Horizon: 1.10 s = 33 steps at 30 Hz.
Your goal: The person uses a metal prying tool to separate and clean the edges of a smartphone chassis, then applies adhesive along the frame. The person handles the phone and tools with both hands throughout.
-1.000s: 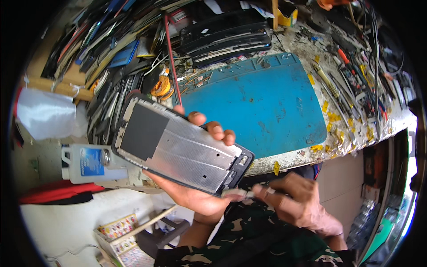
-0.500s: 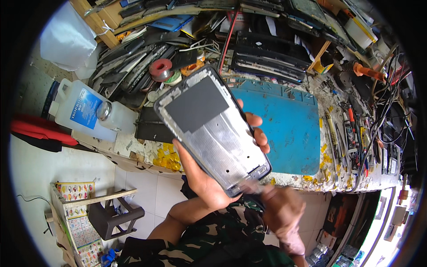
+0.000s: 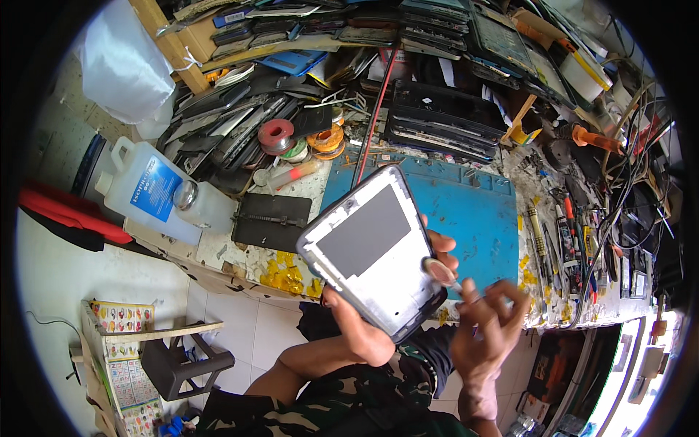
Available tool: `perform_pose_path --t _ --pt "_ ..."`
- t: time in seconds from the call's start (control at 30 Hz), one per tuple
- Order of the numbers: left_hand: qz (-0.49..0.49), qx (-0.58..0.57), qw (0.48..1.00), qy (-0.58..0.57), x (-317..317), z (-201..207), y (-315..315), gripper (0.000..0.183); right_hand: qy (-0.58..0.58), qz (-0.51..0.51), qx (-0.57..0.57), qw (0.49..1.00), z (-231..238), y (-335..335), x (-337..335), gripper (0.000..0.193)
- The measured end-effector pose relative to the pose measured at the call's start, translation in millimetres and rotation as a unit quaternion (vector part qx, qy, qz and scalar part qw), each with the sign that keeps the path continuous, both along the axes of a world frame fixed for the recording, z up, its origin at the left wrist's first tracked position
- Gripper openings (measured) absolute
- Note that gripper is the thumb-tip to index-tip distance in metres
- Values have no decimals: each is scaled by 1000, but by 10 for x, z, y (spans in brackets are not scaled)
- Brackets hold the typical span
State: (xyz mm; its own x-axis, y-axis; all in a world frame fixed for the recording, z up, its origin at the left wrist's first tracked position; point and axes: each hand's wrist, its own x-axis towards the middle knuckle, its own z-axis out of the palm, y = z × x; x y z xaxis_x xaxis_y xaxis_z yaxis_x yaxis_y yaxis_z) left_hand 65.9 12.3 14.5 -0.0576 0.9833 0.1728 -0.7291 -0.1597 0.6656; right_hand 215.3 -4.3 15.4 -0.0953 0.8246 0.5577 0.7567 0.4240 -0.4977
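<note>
A phone frame (image 3: 416,290), with a bright metal plate and a dark grey rectangular pad, is tilted above the bench's front edge. My left hand (image 3: 358,331) grips it from beneath, thumb along the near left edge and fingertips curled round the right side. Close to its lower right edge, my right hand (image 3: 486,320) pinches a small brush-like tool (image 3: 440,272) with a rounded brownish head and a pale shaft. The tool's head is near the frame's right rim; I cannot tell whether they touch. Some fingers of the right hand are spread.
A blue work mat (image 3: 473,218) lies behind the frame. Left of it are a black flat panel (image 3: 273,222), solder spools (image 3: 277,136) and a white jug (image 3: 149,182). Stacked phones and panels (image 3: 444,120) line the back. Screwdrivers and tweezers (image 3: 564,233) lie right, beside tangled cables (image 3: 630,160).
The phone frame has shifted right and down in view and tilted more. My right hand, blurred at its lower end before, has moved up and right, and the tool now shows.
</note>
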Motion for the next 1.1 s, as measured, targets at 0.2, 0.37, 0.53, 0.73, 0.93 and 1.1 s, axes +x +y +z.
perform_pose_path --t 0.2,0.37,0.53,0.73,0.93,1.1 --pt "26 49 998 16 67 -35 -9 112 -15 69 59 996 82 70 -80 46" --pt "20 10 1000 17 99 -65 -55 114 3 58 -23 998 166 95 -103 27" --pt "-69 13 998 1 12 -106 -83 112 20 227 -9 974 159 55 -94 72" --pt "-233 -97 967 -38 -160 -141 -218 84 65 221 40 972 186 76 -145 72" --pt "-210 110 969 -69 -127 -156 -22 75 38 260 22 965 256 76 -189 67" --pt "-151 -174 965 122 -79 -26 -164 103 75 270 -10 960 253 40 -159 55"
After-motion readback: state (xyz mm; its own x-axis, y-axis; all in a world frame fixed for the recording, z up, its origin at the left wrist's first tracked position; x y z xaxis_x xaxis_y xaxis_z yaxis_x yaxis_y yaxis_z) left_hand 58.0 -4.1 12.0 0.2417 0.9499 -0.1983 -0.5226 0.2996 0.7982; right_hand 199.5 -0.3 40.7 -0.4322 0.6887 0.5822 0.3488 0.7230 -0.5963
